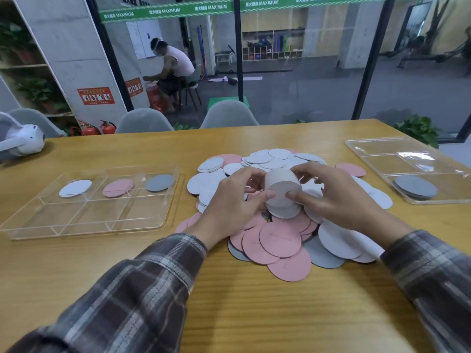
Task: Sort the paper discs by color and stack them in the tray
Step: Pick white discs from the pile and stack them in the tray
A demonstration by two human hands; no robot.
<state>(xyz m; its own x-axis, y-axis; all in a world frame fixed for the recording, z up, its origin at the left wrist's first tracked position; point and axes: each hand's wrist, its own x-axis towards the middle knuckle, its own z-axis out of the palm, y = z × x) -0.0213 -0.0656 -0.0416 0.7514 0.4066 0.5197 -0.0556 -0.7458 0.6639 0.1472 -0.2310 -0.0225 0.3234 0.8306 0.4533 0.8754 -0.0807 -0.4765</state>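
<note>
Over the wooden desk (254,314), just above the loose heap of pink, white and grey paper discs (280,242), our left hand (229,200) and right hand (339,197) grip a thick, seemingly all-white stack of paper discs (283,193). Left of the heap, the clear plastic divided tray (81,214) holds three discs.

Both sleeved arms reach toward twelve o'clock; left hand (229,202) and right hand (341,200) meet, fingers (309,171) curled round a disc stack (283,192).

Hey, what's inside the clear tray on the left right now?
The left tray holds a white disc, a pink disc and a gray disc, one per back compartment. Anything beneath them is covered.
</note>
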